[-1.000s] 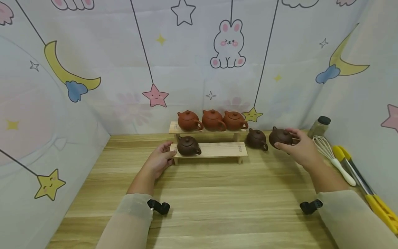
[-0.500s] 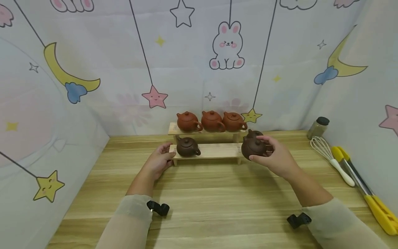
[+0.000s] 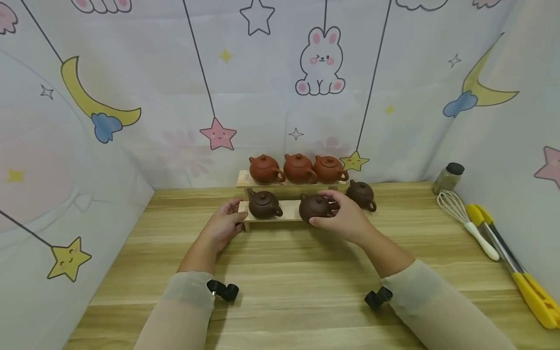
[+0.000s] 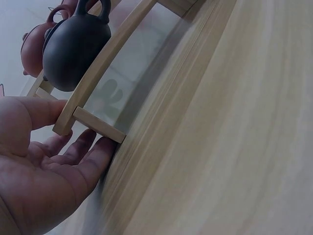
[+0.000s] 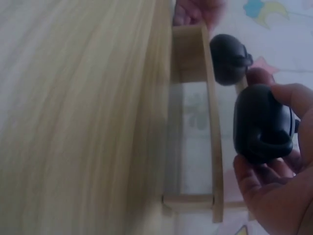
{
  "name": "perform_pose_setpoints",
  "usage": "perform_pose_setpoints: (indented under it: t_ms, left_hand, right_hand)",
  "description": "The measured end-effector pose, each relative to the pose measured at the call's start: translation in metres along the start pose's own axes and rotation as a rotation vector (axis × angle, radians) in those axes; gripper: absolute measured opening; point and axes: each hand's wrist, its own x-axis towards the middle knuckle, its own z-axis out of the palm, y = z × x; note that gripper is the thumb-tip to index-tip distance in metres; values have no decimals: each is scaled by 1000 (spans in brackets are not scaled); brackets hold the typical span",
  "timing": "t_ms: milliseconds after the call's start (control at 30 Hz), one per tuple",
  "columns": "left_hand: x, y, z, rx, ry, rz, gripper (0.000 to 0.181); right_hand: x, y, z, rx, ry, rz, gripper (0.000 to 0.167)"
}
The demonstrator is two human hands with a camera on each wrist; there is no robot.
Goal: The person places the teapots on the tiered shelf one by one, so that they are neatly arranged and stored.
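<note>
My right hand (image 3: 348, 218) grips a dark brown teapot (image 3: 314, 209) over the right part of the low wooden stand (image 3: 289, 212). In the right wrist view a narrow gap shows between this teapot (image 5: 257, 117) and the board (image 5: 213, 122). My left hand (image 3: 224, 224) holds the stand's left end; the left wrist view has the thumb on the board (image 4: 110, 56) and the fingers under it, near a leg. Another dark teapot (image 3: 263, 206) sits upright on the stand's left part. A third dark teapot (image 3: 360, 194) is on the table, right of the stand.
Behind, a higher wooden stand (image 3: 242, 181) bears three reddish-brown teapots (image 3: 299, 169) in a row. Along the right side of the table (image 3: 280, 291) lie a whisk (image 3: 468, 223), yellow-ended tongs (image 3: 507, 253) and a dark-lidded jar (image 3: 448, 179). A printed cloth (image 3: 175, 97) hangs behind.
My right hand has carried the dark teapot leftward, from the table right of the stands to over the low stand. The left hand has stayed at the stand's left end.
</note>
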Motion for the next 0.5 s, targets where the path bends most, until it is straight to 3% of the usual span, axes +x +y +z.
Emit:
perform_pose_setpoints:
  t_ms: [500]
  left_hand:
    - [1,-1,1,2,-9,8,70]
  right_hand:
    - [30,-15,24,-52,14,31,79]
